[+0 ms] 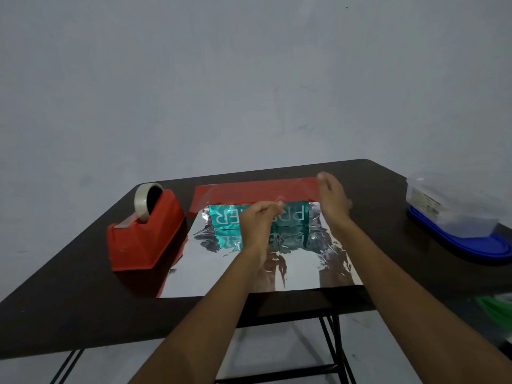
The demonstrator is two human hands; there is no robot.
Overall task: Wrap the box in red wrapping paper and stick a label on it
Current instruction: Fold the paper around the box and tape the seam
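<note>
One red plastic dispenser (144, 234) with one clear tape roll (142, 199) stands left. One crinkled paper (304, 261), silver up, red far flap (249, 191) raised, bears one teal box (224, 217) at centre. Left hand (259, 220) curls before the box; its hold cannot be told. Right hand (332, 200), fingers straight, meets the flap. One clear tub (448, 206), far right.

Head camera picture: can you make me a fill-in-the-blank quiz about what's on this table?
1. The tape dispenser stands to the ____ of the box.
2. The side of the wrapping paper facing up near the person is shiny ____.
3. The clear container rests on a ____ lid.

Missing words: left; silver; blue.
</note>
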